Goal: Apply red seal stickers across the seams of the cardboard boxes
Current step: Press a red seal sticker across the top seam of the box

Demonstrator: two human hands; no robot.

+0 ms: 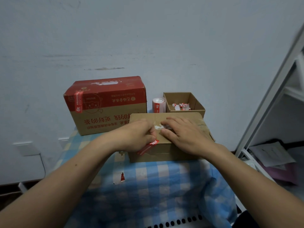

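A: Nearest first: blue checked cloth (164,186) under you, w/ a torn red scrap (122,177) lying on it, well short of the boxes. Both your forearms come in from the bottom corners and meet over the plain cardboard box (166,153).

B: Yep. Your left hand (137,134) sits at the box's front-left top edge, knuckles up, fingers curled in tight. It's clamped on the red seal sticker (148,146): thumb and fingers pinch its upper end, and the rest slants down-left over the front face. Can't tell if that lower part is stuck down.

A: Your right hand (182,134) lies palm down on the box top, fingers straight and a bit spread. It holds nothing and just rests there. Its fingertips point toward the left hand, next to some white sticker residue (158,127) at mid top.

B: Behind, on the left: a bigger red-and-brown box (107,104), print upside down, w/ one red strip (78,102) already stuck over its front-left top edge.

A: Right of it, the sticker roll (158,104) stands on end, just beside a small open box (178,97) w/ red-and-white scraps (181,106) inside.

B: Far right, a white shelf frame (271,102). Pale wall (148,38) at the back.
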